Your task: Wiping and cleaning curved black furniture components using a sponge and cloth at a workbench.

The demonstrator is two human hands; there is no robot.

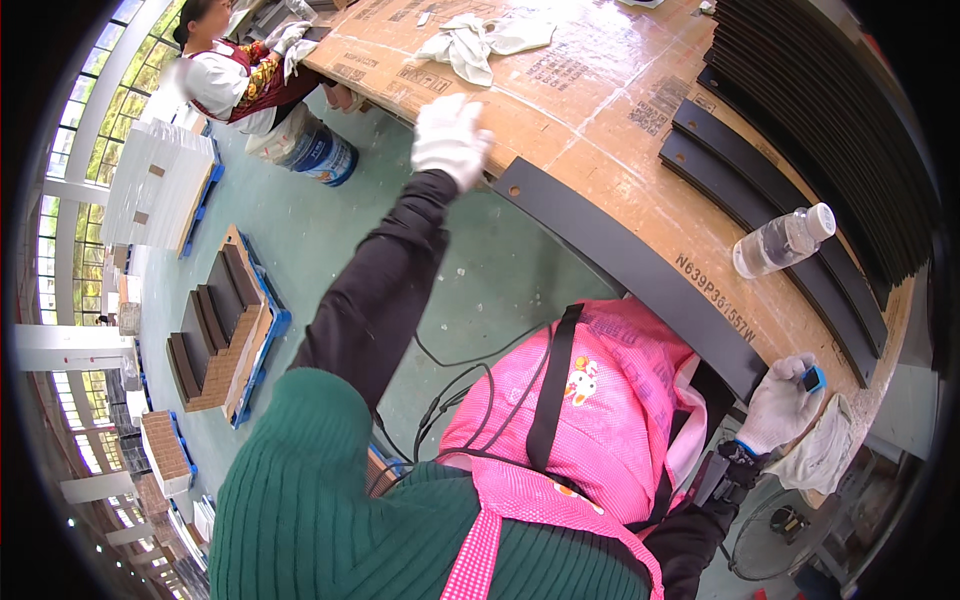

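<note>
My left hand [450, 140], in a white work glove, reaches forward to the table's near edge. Its fingers look loosely spread, with nothing visible in them. Just right of it begins a long dark grey panel [625, 258], slightly bowed in this view, with a small hole at its far end. This panel lies along the table edge in front of my body. At its near end is my right hand [782, 408], also gloved, closed around a small blue and black object [814, 379]. Most of that object is hidden by the fingers.
Two similar dark strips [770, 215] and a stack of dark panels [830, 120] lie on the cardboard-covered table [570, 110]. A clear bottle [785, 240] rests by the strips. White cloths [480, 45] lie farther off. A co-worker [240, 80] sits at the far left, near pallets [225, 330].
</note>
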